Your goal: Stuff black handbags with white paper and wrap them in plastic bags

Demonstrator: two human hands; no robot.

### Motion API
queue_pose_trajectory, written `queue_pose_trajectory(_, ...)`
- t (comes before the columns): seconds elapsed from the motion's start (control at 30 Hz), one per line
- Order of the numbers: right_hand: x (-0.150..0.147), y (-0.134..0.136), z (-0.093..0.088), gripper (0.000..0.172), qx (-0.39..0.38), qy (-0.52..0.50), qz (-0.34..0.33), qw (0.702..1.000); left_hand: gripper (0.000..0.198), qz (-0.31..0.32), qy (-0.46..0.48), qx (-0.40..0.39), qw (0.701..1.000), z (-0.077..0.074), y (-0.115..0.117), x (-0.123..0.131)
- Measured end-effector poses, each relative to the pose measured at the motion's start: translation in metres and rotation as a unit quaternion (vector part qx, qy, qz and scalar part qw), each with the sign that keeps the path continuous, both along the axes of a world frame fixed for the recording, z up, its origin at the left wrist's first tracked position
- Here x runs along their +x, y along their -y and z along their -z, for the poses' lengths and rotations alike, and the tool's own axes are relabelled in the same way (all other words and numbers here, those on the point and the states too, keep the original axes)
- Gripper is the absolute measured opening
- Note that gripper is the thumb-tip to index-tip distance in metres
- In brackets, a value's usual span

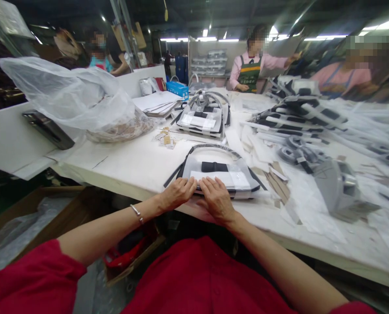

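Observation:
A handbag (214, 167) with dark trim lies on the table before me, its front covered in white wrapping and its handle arching away at the back. My left hand (178, 192) is closed at the bag's near left edge, fingers bunched together. Beside it, my right hand (217, 200) has its fingers laid over the white wrapping at the near edge, with the thumb lower down, below that edge. The fingers hide part of the bag's front border. Farther back stands another wrapped bag (199, 121) with a looped handle.
A large clear plastic bag (83, 100) bulges at left. Small tags (165, 138) lie near the middle. A grey tape dispenser (339, 187), tape rolls (299, 152) and a heap of wrapped bags (299, 113) occupy the right. Co-workers (251, 69) stand across the table (122, 168).

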State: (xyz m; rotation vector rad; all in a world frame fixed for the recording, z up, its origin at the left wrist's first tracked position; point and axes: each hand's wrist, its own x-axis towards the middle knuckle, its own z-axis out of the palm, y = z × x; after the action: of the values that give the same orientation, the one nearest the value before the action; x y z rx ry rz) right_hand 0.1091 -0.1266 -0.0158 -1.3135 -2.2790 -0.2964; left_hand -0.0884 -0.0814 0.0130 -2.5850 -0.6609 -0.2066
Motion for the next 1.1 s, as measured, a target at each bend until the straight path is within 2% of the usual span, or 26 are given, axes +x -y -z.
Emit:
queue_pose_trajectory(0.17, 0.0, -0.002, -0.011, 0.064, 0.01, -0.001, 0.014, 1.0, 0.031, -0.011, 0.032, -0.027, 0.999, -0.02, -0.006, 0.004)
queue_pose_trajectory(0.23, 0.001, -0.005, -0.018, 0.058, 0.024, -0.004, 0.027, 0.999, 0.032, -0.013, 0.026, -0.029, 0.999, -0.031, -0.008, 0.007)
queue_pose_trajectory(0.33, 0.004, -0.01, -0.027, 0.04, 0.049, -0.003, 0.042, 0.998, 0.038, -0.009, 0.017, -0.026, 0.999, -0.045, -0.009, 0.013)
queue_pose_trajectory(0.43, 0.01, -0.014, -0.032, 0.029, 0.064, 0.005, 0.032, 0.997, 0.048, -0.007, 0.03, -0.024, 0.999, -0.051, -0.004, 0.017)
queue_pose_trajectory(0.57, 0.014, -0.018, -0.029, 0.025, 0.073, 0.023, 0.011, 0.997, 0.053, 0.018, 0.084, 0.027, 0.996, -0.039, 0.001, 0.022)
queue_pose_trajectory(0.67, 0.011, -0.021, -0.024, 0.021, 0.079, 0.02, 0.01, 0.997, 0.041, 0.051, 0.143, 0.12, 0.981, -0.021, -0.001, 0.025)
queue_pose_trajectory(0.77, 0.01, -0.022, -0.021, 0.019, 0.077, 0.012, 0.009, 0.997, 0.029, 0.042, 0.167, 0.172, 0.97, -0.009, -0.004, 0.026)
queue_pose_trajectory(0.93, 0.008, -0.02, -0.017, 0.019, 0.074, -0.004, 0.01, 0.997, 0.031, 0.05, 0.172, 0.162, 0.97, -0.003, -0.004, 0.022)
queue_pose_trajectory(1.03, 0.006, -0.014, -0.017, 0.019, 0.062, -0.012, 0.02, 0.998, 0.033, 0.047, 0.18, 0.144, 0.972, 0.007, -0.001, 0.018)
queue_pose_trajectory(1.1, 0.009, -0.004, -0.024, 0.022, 0.057, -0.032, 0.004, 0.998, 0.036, 0.045, 0.19, 0.129, 0.972, 0.016, 0.001, 0.015)
